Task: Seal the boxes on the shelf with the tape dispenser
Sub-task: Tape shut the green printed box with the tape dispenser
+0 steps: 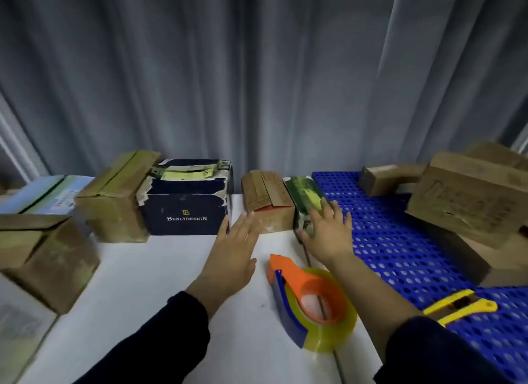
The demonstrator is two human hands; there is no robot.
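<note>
An orange and blue tape dispenser [307,300] with a yellowish tape roll lies on the white shelf top [160,280], between my forearms. My left hand [233,252] is open, its fingertips close to the left front corner of a small brown cardboard box [267,199]. My right hand [325,230] lies flat with straight fingers on a small green box [304,196] just right of the brown one. A dark blue box marked BENLYDESIGN [185,206] stands to the left, with torn tape on its lid.
More brown cardboard boxes stand at the left [114,200], [43,255] and on the blue perforated mat [394,240] at the right [468,200]. A yellow utility knife [460,308] lies on the mat. A grey curtain hangs behind the shelf.
</note>
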